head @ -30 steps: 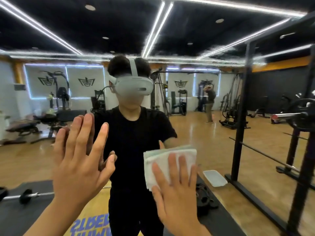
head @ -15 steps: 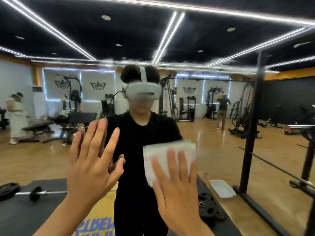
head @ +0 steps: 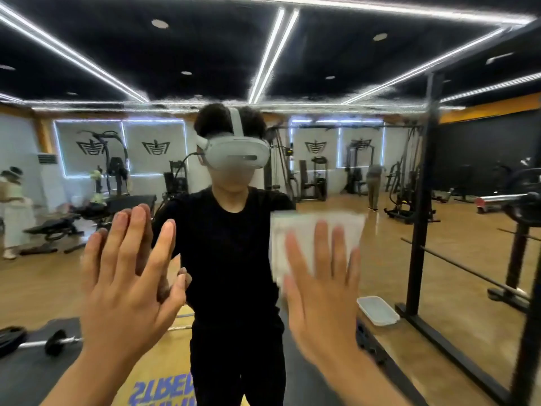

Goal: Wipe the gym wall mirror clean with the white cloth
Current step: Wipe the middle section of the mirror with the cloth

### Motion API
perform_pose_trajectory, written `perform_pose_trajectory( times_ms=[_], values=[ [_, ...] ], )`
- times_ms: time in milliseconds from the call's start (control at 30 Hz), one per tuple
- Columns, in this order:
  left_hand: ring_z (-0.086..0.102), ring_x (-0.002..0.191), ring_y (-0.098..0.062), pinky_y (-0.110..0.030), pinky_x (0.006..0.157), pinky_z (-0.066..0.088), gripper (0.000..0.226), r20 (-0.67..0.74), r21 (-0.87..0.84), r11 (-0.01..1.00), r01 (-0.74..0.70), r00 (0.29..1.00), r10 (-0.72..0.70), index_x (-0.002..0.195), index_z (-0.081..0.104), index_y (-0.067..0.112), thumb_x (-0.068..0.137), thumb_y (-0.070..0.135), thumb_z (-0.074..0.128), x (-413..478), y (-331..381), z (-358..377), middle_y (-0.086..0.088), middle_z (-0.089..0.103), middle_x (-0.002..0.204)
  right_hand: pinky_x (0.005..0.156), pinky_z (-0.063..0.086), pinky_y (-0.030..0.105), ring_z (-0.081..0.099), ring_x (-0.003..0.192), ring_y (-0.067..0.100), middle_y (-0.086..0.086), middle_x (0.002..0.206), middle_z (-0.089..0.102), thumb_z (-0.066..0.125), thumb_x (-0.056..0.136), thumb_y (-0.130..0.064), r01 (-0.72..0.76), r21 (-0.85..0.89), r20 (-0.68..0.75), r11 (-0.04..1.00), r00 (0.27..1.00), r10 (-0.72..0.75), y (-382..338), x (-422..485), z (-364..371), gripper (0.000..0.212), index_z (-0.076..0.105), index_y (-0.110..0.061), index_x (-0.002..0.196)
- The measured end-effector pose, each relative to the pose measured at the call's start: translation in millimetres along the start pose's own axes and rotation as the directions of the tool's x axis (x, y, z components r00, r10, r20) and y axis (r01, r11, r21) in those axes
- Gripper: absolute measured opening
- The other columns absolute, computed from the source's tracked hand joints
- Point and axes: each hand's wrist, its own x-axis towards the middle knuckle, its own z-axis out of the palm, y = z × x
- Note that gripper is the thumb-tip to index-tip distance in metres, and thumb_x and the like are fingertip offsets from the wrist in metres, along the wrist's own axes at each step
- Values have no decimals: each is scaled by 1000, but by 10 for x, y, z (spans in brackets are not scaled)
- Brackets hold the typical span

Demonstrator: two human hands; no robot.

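Note:
The gym wall mirror (head: 380,259) fills the whole view and reflects me in a black shirt and a white headset. My right hand (head: 322,291) lies flat, fingers spread, pressing the folded white cloth (head: 310,230) against the glass at chest height, right of centre. The cloth looks blurred with motion. My left hand (head: 126,279) rests flat on the mirror to the left, fingers apart, holding nothing; its reflection touches it fingertip to fingertip.
A black squat rack (head: 421,200) with a loaded barbell (head: 524,200) stands at the right. Reflected behind me are a white tray (head: 377,310) on the floor, a dumbbell bar (head: 52,342), benches, machines, and two other people far back.
My right hand has slid the cloth to the right across the glass. The view has shifted a little; my left hand stays flat on the mirror.

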Motion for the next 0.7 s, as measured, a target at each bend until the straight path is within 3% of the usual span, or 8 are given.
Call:
perform_pose_trajectory(
  times_ms=[67, 133, 233, 367, 467, 600, 700],
  values=[
    [13, 163, -31, -56, 130, 12, 69, 5, 2, 1000, 6, 1000, -6, 168, 24, 22, 104, 42, 41, -4, 19, -23, -11, 11, 177, 118, 20, 62, 1, 163, 30, 5, 177, 2, 17, 113, -45, 20, -15, 126, 1000, 992, -18, 80, -699, 97, 55, 14, -38, 168],
    [14, 163, -34, -61, 129, 15, 71, 16, 12, 1000, 9, 1000, -9, 169, 21, 24, 104, 43, 41, -56, -21, 47, -13, 11, 176, 118, 21, 61, 2, 163, 28, 3, 177, 2, 17, 113, -46, 87, -28, 155, 996, 984, -82, 262, -696, 51, 54, 13, -42, 167],
    [13, 162, -40, -74, 122, 20, 72, 101, 43, 998, 52, 993, -57, 169, 20, 22, 105, 49, 37, -145, -156, 200, -23, 15, 174, 128, 5, 60, -5, 163, 29, 4, 177, -5, 15, 113, -46, 37, -9, -34, 999, 999, -37, 412, 329, -251, 56, 6, -39, 167],
    [11, 163, -35, -70, 124, 21, 71, 74, -7, 999, 32, 997, -31, 170, 20, 24, 104, 45, 38, -71, -75, 88, -16, 11, 176, 130, -3, 59, -12, 162, 28, 8, 176, -9, 21, 115, -42, -40, -15, -147, 999, 988, 37, 544, 1363, -605, 57, 4, -32, 169],
    [7, 164, -32, -74, 121, 22, 75, 57, -32, 998, 55, 997, -53, 170, 16, 25, 102, 42, 42, -42, -18, 21, -13, 6, 177, 129, 0, 60, -7, 163, 33, 11, 176, -4, 23, 114, -40, -78, -11, -124, 997, 989, 76, 536, 635, -303, 58, 7, -31, 169],
    [9, 163, -39, -74, 122, 20, 72, 101, 13, 998, 67, 993, -68, 170, 18, 22, 104, 43, 40, -144, -127, 142, -18, 8, 176, 125, 10, 60, -1, 163, 32, 7, 177, -2, 17, 114, -45, 44, -67, 115, 997, 993, -36, 727, -726, -33, 56, 8, -38, 168],
    [11, 158, -54, -81, 119, 15, 71, 235, 38, 992, 121, 964, -127, 169, 21, 21, 106, 49, 37, -234, -264, 270, -26, 12, 173, 127, 9, 60, 1, 163, 31, 7, 177, -1, 20, 113, -46, 113, -114, 80, 987, 991, -105, 1123, -280, -241, 57, 6, -39, 168]
  ],
)
